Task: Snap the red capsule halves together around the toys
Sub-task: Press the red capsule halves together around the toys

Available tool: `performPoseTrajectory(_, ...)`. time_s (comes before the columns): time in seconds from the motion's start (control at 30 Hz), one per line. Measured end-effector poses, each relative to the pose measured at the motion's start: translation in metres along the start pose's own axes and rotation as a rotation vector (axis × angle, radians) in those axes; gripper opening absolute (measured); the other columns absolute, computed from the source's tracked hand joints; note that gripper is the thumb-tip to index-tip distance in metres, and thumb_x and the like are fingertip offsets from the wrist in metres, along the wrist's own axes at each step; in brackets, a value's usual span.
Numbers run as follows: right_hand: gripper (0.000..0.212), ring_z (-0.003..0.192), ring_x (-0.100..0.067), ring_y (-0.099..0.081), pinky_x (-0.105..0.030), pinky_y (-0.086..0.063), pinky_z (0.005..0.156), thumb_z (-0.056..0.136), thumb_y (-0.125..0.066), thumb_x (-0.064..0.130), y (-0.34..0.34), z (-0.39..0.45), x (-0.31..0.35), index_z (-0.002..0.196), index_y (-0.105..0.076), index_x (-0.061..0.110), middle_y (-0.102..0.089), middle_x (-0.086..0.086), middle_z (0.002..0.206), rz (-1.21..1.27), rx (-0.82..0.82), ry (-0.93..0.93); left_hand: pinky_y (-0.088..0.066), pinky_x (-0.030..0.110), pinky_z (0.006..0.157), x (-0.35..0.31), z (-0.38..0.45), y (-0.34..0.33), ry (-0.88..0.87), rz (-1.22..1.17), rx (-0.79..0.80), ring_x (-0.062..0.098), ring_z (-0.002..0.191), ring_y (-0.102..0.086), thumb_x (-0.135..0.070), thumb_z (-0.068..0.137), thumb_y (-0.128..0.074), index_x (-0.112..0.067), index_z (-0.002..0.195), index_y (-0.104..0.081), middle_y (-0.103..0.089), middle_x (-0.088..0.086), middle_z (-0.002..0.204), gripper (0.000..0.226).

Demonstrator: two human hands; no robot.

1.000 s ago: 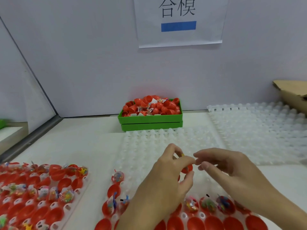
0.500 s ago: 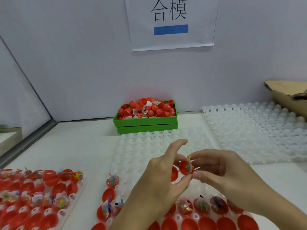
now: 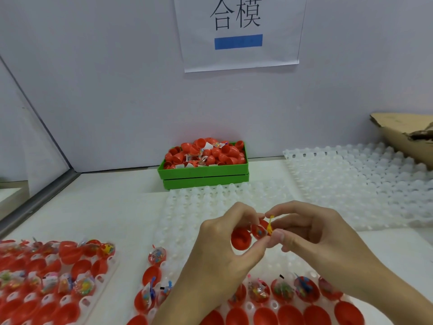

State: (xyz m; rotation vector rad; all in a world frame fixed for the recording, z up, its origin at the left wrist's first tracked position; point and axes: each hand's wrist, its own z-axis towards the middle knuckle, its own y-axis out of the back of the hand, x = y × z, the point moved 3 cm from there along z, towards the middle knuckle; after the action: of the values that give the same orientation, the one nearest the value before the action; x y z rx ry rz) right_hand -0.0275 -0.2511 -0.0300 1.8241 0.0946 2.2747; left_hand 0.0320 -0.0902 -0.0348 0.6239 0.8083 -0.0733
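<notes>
1. The left hand (image 3: pixel 225 249) is raised above the white dimpled tray (image 3: pixel 210 205) at the middle of the table, with its fingers curled round an empty red capsule half (image 3: pixel 240 239), whose hollow side faces the camera from between the thumb and the bent fingers.
2. The right hand (image 3: pixel 314 233) meets the left at the fingertips; its thumb and forefinger pinch a second red capsule half (image 3: pixel 259 229), which sits just to the right of the empty one and touches it.
3. A small yellow toy (image 3: pixel 270 227) in clear wrapping stands in that second half, and its thin upper end sticks out between the two forefingers (the lower part is hidden by the right thumb).
4. The two halves lie side by side and are not yet snapped together.
5. Below the hands, the near rows of the tray hold red halves, some carrying wrapped toys (image 3: pixel 257 293) and some bare.
6. A second tray (image 3: pixel 98 273) on the left is filled the same way.
7. A green bin (image 3: pixel 203 172) heaped with red halves stands by the back wall, behind the hands.
8. A further bare white tray (image 3: pixel 363 184) lies to the right, with a cardboard box (image 3: pixel 403 134) behind it.
9. A paper sign (image 3: pixel 239 34) with a blue bar hangs on the wall.
</notes>
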Motion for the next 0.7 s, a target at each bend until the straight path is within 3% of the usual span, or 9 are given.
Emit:
performPoseTrajectory(0.1,0.015,0.079,-0.017,-0.074,-0.018,-0.053,0.069,0.081,-0.07,0.031,-0.0003,-0.0008,0.0007,0.095,-0.071,0.035,-0.077,-0.004,0.085,-0.004,0.005,0.003,-0.051,0.019,0.066,-0.0026,0.0001,-0.0008,-0.035,0.064,0.012,0.014,0.076,-0.061,-0.048,0.087,-0.065,-0.034,0.1,-0.06,-0.066,-0.015,0.086,0.02)
performPoseTrajectory(0.27,0.016,0.073,-0.015,-0.073,-0.021,-0.056,0.067,0.079,-0.069,0.036,-0.0025,-0.0002,0.0,0.092,-0.072,0.027,-0.077,-0.002,0.08,-0.021,-0.038,0.006,-0.052,0.02,0.068,-0.0067,0.0008,-0.0034,-0.066,0.079,0.035,0.016,0.08,-0.062,-0.044,0.092,-0.063,-0.04,0.115,-0.057,-0.068,-0.014,0.092,0.025)
performPoseTrajectory(0.37,0.022,0.075,-0.014,-0.074,-0.02,-0.055,0.066,0.079,-0.066,0.034,-0.0024,-0.0004,0.0008,0.096,-0.071,0.021,-0.077,-0.003,0.078,-0.02,-0.043,0.0,-0.05,0.02,0.065,-0.0067,0.0007,-0.0024,-0.079,0.095,0.037,0.015,0.076,-0.06,-0.042,0.09,-0.061,-0.034,0.104,-0.062,-0.065,-0.012,0.086,0.016)
performPoseTrajectory(0.53,0.012,0.075,-0.015,-0.074,-0.02,-0.055,0.065,0.087,-0.067,0.02,-0.0033,0.0001,-0.002,0.099,-0.07,0.018,-0.077,-0.004,0.078,-0.025,-0.028,-0.012,-0.051,0.019,0.065,-0.006,0.0008,-0.002,-0.059,0.079,0.029,0.013,0.073,-0.059,-0.045,0.09,-0.063,-0.032,0.094,-0.061,-0.064,-0.013,0.084,0.014)
performPoseTrajectory(0.63,0.03,0.078,-0.016,-0.073,-0.021,-0.054,0.068,0.081,-0.067,0.03,-0.0015,-0.0012,-0.0025,0.11,-0.066,0.024,-0.077,-0.004,0.083,-0.007,-0.024,-0.016,-0.055,0.025,0.068,-0.0072,0.0015,-0.0007,-0.042,0.026,0.015,0.012,0.077,-0.064,-0.044,0.088,-0.066,-0.035,0.099,-0.057,-0.067,-0.015,0.088,0.017)
performPoseTrajectory(0.7,0.038,0.083,-0.018,-0.073,-0.022,-0.055,0.07,0.077,-0.069,0.031,-0.0003,-0.001,-0.0038,0.115,-0.064,0.029,-0.076,-0.004,0.089,0.016,-0.016,-0.026,-0.056,0.019,0.074,-0.0061,0.0017,0.0006,-0.001,-0.005,-0.006,0.008,0.086,-0.068,-0.046,0.085,-0.069,-0.04,0.104,-0.053,-0.07,-0.019,0.096,0.025)
